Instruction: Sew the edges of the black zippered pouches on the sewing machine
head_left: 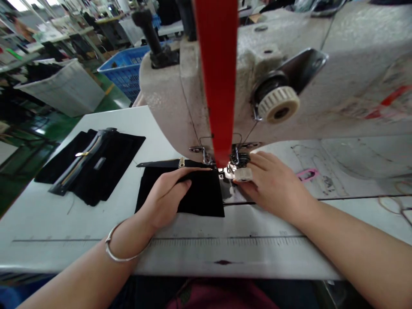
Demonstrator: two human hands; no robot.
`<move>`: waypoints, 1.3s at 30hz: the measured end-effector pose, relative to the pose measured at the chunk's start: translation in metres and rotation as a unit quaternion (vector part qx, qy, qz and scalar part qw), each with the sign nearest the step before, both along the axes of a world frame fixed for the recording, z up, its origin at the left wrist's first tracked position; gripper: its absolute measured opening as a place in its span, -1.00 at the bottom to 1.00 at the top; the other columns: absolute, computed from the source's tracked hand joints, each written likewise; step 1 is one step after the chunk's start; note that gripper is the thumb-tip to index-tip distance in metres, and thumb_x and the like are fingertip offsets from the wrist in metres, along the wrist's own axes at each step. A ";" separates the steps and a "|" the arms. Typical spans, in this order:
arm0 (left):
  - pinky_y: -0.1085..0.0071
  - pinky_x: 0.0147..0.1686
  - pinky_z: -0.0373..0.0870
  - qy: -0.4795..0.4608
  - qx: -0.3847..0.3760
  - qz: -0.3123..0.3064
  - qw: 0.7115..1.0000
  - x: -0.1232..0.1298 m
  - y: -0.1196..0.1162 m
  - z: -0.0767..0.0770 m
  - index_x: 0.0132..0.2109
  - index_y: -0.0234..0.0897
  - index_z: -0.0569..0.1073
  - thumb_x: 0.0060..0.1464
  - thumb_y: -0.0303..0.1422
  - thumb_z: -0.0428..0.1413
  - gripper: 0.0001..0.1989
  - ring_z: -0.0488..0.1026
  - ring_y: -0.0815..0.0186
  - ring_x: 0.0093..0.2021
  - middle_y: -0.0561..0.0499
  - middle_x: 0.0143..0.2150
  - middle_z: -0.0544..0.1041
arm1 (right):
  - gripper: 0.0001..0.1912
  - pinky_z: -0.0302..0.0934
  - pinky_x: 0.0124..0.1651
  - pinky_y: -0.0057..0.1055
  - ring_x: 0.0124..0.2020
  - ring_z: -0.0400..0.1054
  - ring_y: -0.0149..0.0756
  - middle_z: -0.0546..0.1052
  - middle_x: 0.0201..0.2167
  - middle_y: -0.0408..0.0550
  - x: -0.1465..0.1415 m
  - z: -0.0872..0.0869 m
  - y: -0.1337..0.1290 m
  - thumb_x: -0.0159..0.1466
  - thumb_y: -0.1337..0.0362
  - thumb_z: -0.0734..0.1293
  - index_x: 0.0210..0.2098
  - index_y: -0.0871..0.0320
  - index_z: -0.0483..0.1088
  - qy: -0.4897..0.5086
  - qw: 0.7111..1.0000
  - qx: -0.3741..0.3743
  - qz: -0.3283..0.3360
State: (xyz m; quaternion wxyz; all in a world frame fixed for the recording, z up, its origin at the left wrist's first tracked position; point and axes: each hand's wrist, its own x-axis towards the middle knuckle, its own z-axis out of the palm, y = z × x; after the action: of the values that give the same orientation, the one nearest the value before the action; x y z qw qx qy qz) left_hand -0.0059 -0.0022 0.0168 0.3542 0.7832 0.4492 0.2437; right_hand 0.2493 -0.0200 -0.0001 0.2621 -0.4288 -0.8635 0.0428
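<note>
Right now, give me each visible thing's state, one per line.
Rectangular black fabric panel: lying on white table
Bare left hand: resting on panel
Bare right hand: fingers beside metal presser foot
Stacked black fabric pieces: overlapping, left of panel
Silver metal bangle: worn on left wrist
White sewing machine: cannot tell if running
White bin: open, holding dark material
Blue plastic basket: upright, open

1. Left hand [165, 195]: at its wrist, a thin, round, silver-coloured metal bangle [107, 244] with a small raised joint.
2. Right hand [273, 184]: a wide, pale finger band [243, 174].
3. Bare forearms [92, 272].
4. Dark maroon cloth garment [222, 296], greenish patch.
</note>
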 end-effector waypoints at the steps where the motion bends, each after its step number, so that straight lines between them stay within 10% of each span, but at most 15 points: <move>1: 0.14 0.14 0.42 0.000 0.002 0.000 1.000 0.000 0.000 0.000 0.14 -0.22 0.45 0.20 -0.50 -0.08 -0.58 0.46 0.11 0.09 0.04 0.03 0.56 | -0.86 0.20 -0.11 -0.20 -0.19 0.33 -0.15 0.49 -0.26 0.03 -0.003 0.000 -0.004 0.32 0.39 0.22 -0.26 0.18 0.42 -0.007 0.999 0.005 0.039; 10: 0.05 0.24 0.29 0.135 0.209 -0.182 0.951 0.005 -0.012 0.000 0.18 -0.37 0.37 -0.03 -0.61 -0.08 -0.42 0.28 0.13 0.24 -0.16 0.19 0.40 | -0.76 0.19 -0.03 -0.16 -0.09 0.38 -0.16 0.52 -0.12 0.04 -0.012 0.003 -0.022 0.29 0.39 0.22 -0.14 0.17 0.48 -0.028 0.988 -0.060 0.140; 27: 0.13 0.21 0.35 0.188 0.319 -0.182 0.911 0.011 -0.010 -0.009 0.10 -0.43 0.40 0.11 -0.48 0.06 -0.61 0.34 0.12 0.18 -0.18 0.11 0.44 | -0.82 0.32 -0.04 -0.18 -0.06 0.39 -0.15 0.54 -0.22 0.05 -0.014 0.004 -0.024 0.32 0.39 0.22 -0.26 0.22 0.48 -0.003 0.980 -0.047 0.193; 32: 0.28 0.18 0.41 0.217 0.411 -0.230 0.855 0.015 -0.018 -0.007 -0.01 -0.45 0.46 0.30 -0.52 -0.08 -0.74 0.44 0.24 0.08 -0.08 0.00 0.54 | -0.82 0.31 0.03 -0.16 -0.03 0.38 -0.15 0.55 -0.21 0.02 -0.012 0.002 -0.025 0.34 0.37 0.22 -0.17 0.24 0.45 -0.012 0.975 -0.054 0.215; 39: 0.34 0.17 0.44 0.205 0.434 -0.216 0.851 0.014 -0.017 -0.015 -0.04 -0.41 0.46 0.35 -0.54 -0.18 -0.69 0.47 0.31 0.07 -0.02 -0.03 0.57 | -0.83 0.31 0.03 -0.17 -0.03 0.39 -0.17 0.55 -0.24 0.02 -0.014 0.000 -0.026 0.33 0.37 0.23 -0.18 0.22 0.46 -0.009 0.978 -0.042 0.203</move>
State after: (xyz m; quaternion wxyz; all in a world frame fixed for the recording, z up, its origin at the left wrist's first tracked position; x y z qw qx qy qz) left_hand 0.0077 -0.0195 0.0021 -0.0777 0.9665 0.1799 0.1655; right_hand 0.2349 -0.0461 -0.0001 0.2219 -0.2559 -0.9323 0.1269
